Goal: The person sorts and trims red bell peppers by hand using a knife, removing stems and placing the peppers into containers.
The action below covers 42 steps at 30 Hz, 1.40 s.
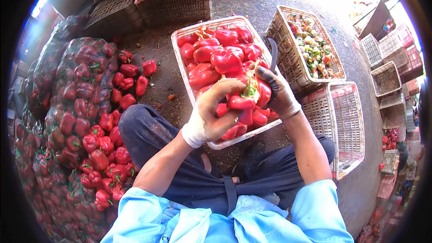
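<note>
My left hand (214,109), in a stained white glove, grips a red bell pepper (240,102) above the near end of a white plastic crate (216,145). A pale green core and stem (250,89) shows at the top of this pepper. My right hand (281,91), gloved and darkened at the thumb, holds a knife with a curved blade (273,54) pointing away from me. Its thumb is close to the core; whether they touch I cannot tell. Red peppers (226,59) fill the crate, and the knife's handle is hidden in the palm.
Loose red peppers (104,145) lie at my left beside full mesh sacks (76,84). To the right stand a crate of cut cores and stems (312,45) and another crate (347,125). Stacked crates (172,5) rise ahead; more crates (386,79) line the far right.
</note>
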{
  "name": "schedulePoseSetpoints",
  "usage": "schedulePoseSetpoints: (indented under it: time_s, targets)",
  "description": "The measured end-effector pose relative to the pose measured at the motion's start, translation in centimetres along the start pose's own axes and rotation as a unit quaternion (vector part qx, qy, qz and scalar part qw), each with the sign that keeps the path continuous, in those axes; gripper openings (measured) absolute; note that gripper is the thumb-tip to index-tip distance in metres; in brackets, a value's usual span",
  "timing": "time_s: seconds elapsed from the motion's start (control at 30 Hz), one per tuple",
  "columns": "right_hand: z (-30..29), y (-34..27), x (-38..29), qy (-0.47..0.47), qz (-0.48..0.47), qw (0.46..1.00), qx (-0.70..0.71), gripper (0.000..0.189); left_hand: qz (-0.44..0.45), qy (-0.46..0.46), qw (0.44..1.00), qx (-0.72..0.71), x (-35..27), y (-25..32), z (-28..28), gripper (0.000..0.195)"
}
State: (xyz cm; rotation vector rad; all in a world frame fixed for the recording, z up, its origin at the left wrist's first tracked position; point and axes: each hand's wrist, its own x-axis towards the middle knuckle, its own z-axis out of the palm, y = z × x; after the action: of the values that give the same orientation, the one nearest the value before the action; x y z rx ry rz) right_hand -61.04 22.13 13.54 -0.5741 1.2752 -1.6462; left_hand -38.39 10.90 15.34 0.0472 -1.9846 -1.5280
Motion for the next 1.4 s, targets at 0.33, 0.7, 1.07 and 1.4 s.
schedulePoseSetpoints:
  time_s: [0.33,0.7,1.07,1.4]
  targets:
    - [1.1,0.9,0.2,0.101,0.075,0.990,0.062,0.025,-0.092,0.213,0.949,-0.213,0.2,1.5,-0.1,0.052]
    - [2.4,-1.8,-1.3,0.206,0.107,0.960,-0.159,0.040,-0.096,0.351,0.901,-0.235,0.7,1.1,-4.4,0.041]
    - [2.2,-2.4,-1.0,0.171,0.065,0.974,-0.137,0.035,-0.102,0.279,0.951,-0.087,0.9,0.4,-4.2,0.048]
    - [6.1,-4.1,-2.9,-0.005,0.036,0.952,-0.305,0.044,0.012,0.078,0.965,0.249,0.7,0.1,-0.8,0.079]
